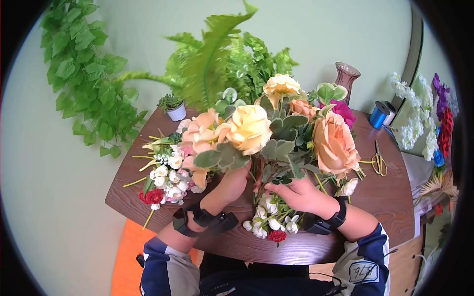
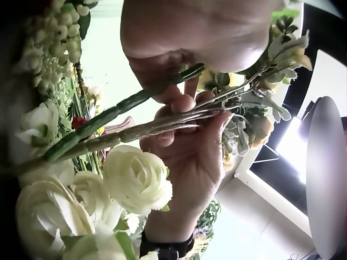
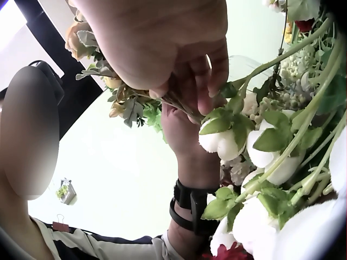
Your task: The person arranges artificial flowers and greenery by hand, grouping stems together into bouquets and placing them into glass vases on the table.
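Note:
A bouquet of peach roses (image 1: 335, 143), a cream rose (image 1: 249, 129) and grey-green leaves (image 1: 281, 148) is held upright above the table. Below the blooms, my left hand (image 1: 232, 185) grips the stems, largely hidden by flowers in the head view. My right hand (image 1: 303, 196) holds the same stems from the other side, thumb toward the left hand. In the left wrist view, bare stems (image 2: 157, 123) pass between the left hand (image 2: 195, 35) and the right hand's (image 2: 187, 168) curled fingers. A fern (image 1: 210, 59) stands up behind the blooms.
White and red flowers lie on the table (image 1: 247, 249) near its front edge and at left. A potted plant (image 1: 175, 109), glass vase (image 1: 346, 76), blue spool (image 1: 378, 116) and gold-handled scissors (image 1: 379, 163) stand or lie around the back and right.

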Motion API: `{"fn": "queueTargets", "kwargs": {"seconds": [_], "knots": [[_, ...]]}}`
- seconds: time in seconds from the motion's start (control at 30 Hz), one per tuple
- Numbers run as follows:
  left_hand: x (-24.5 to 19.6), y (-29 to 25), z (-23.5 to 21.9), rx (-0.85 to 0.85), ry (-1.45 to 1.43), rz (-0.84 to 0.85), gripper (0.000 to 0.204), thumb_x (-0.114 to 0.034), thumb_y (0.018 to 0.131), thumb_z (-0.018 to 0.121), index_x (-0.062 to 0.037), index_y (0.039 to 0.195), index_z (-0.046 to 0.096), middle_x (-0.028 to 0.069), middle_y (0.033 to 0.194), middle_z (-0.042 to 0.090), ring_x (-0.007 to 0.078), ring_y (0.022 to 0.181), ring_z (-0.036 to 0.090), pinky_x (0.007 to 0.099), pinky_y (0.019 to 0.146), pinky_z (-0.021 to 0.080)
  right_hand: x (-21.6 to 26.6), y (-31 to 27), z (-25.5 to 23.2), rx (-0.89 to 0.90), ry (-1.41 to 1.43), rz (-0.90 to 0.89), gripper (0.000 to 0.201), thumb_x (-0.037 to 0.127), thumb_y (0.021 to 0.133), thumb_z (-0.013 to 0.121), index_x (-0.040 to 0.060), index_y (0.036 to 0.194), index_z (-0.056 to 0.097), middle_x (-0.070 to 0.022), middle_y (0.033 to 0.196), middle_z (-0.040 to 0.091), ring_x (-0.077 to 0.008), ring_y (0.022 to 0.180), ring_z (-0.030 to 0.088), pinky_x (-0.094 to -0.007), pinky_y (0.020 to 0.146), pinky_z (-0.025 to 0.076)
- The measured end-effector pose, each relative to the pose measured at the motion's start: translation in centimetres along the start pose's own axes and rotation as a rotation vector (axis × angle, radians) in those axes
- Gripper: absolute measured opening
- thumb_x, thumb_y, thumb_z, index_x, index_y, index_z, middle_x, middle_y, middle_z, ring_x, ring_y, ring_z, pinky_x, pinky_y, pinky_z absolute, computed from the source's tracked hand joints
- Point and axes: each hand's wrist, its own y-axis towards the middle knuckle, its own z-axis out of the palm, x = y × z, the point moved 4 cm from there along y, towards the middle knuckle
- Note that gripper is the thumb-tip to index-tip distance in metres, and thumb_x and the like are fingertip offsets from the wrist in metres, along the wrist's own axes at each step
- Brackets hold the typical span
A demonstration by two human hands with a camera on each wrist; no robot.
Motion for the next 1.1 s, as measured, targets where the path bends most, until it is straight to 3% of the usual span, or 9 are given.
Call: {"fn": "queueTargets", "kwargs": {"seconds": [0.13, 0.33, 0.4, 0.5, 0.63, 0.7, 0.77, 0.8, 1.1], "knots": [[-3.0, -1.5, 0.4, 0.018, 0.847, 0.213, 0.034, -0.021, 0.085, 0.056, -0.0004, 0.110, 0.048, 0.0131, 0.090, 0.062, 0.0240, 0.076, 0.060, 0.0334, 0.066, 0.048, -1.2, -0.5, -0.1, -0.036, -0.083, 0.090, 0.017, 0.001, 0.088, 0.049, -0.0010, 0.103, 0.055, -0.0085, 0.096, 0.062, -0.0153, 0.085, 0.059, -0.0277, 0.078, 0.047], [-4.3, -1.7, 0.6, -0.237, 0.379, 0.038, 0.037, -0.022, 0.082, 0.059, -0.0045, 0.113, 0.048, 0.0133, 0.093, 0.061, 0.0293, 0.082, 0.060, 0.0349, 0.070, 0.047, -1.5, -0.2, 0.2, -0.145, -0.265, -0.040, 0.014, 0.008, 0.089, 0.049, -0.0001, 0.099, 0.056, -0.0070, 0.090, 0.061, -0.0176, 0.086, 0.057, -0.0300, 0.080, 0.044], [-3.4, -1.4, 1.0, -0.155, -0.497, -0.042, 0.034, -0.021, 0.082, 0.059, -0.0060, 0.111, 0.049, 0.0129, 0.092, 0.060, 0.0313, 0.079, 0.059, 0.0372, 0.068, 0.047, 0.6, 0.0, 0.4, -0.123, -0.270, -0.155, 0.016, 0.012, 0.091, 0.049, -0.0001, 0.097, 0.055, -0.0078, 0.087, 0.058, -0.0209, 0.085, 0.055, -0.0325, 0.078, 0.043], [-7.1, -1.6, 1.8, -0.136, 0.736, 0.367, 0.030, -0.017, 0.095, 0.030, -0.0033, 0.109, 0.053, 0.0071, 0.082, 0.058, 0.0142, 0.072, 0.056, 0.0288, 0.063, 0.046, -2.1, -0.3, 1.0, -0.115, -0.332, -0.104, 0.017, 0.015, 0.091, 0.048, 0.0001, 0.096, 0.055, -0.0089, 0.087, 0.055, -0.0246, 0.083, 0.052, -0.0343, 0.076, 0.042], [-1.8, -0.3, 1.6, -0.141, -0.017, 0.236, 0.024, -0.011, 0.088, 0.045, -0.0051, 0.110, 0.053, 0.0067, 0.079, 0.057, 0.0181, 0.073, 0.056, 0.0317, 0.065, 0.046, -1.0, -0.3, 1.0, -0.028, -0.208, -0.027, 0.023, 0.017, 0.093, 0.045, -0.0006, 0.104, 0.054, -0.0130, 0.100, 0.054, -0.0258, 0.094, 0.051, -0.0346, 0.086, 0.039], [-1.8, -0.9, 0.7, -0.158, 0.476, 0.482, 0.022, -0.009, 0.088, 0.048, -0.0046, 0.108, 0.054, 0.0062, 0.083, 0.059, 0.0190, 0.077, 0.058, 0.0312, 0.067, 0.046, -2.1, -0.5, 1.0, -0.028, -0.317, -0.048, 0.024, 0.017, 0.094, 0.043, -0.0010, 0.107, 0.053, -0.0131, 0.105, 0.054, -0.0241, 0.100, 0.049, -0.0343, 0.091, 0.036], [-3.1, -1.5, 0.3, -0.194, 0.229, -0.096, 0.035, -0.031, 0.096, 0.041, -0.0013, 0.110, 0.054, 0.0060, 0.097, 0.061, 0.0145, 0.085, 0.058, 0.0287, 0.075, 0.049, -2.5, 0.1, 1.4, 0.096, -0.173, 0.196, 0.031, 0.025, 0.093, 0.045, 0.0028, 0.113, 0.053, -0.0146, 0.100, 0.059, -0.0199, 0.090, 0.056, -0.0308, 0.082, 0.043], [-1.2, -1.4, -0.6, -0.074, 0.139, -0.010, 0.030, -0.025, 0.095, 0.042, -0.0019, 0.109, 0.054, 0.0070, 0.097, 0.061, 0.0162, 0.083, 0.059, 0.0284, 0.074, 0.048, 0.4, 0.6, 1.3, -0.023, -0.089, -0.120, 0.031, 0.028, 0.094, 0.044, 0.0026, 0.106, 0.057, -0.0119, 0.087, 0.061, -0.0177, 0.081, 0.057, -0.0291, 0.077, 0.043], [-3.5, -0.7, 1.3, -0.020, -0.102, 0.111, 0.029, -0.020, 0.095, 0.038, 0.0018, 0.106, 0.054, 0.0088, 0.099, 0.059, 0.0128, 0.089, 0.056, 0.0278, 0.075, 0.045, -1.8, 0.2, 1.2, 0.189, -0.107, 0.150, 0.031, 0.028, 0.095, 0.042, 0.0046, 0.089, 0.063, -0.0080, 0.072, 0.059, -0.0162, 0.072, 0.057, -0.0279, 0.072, 0.044]]}}
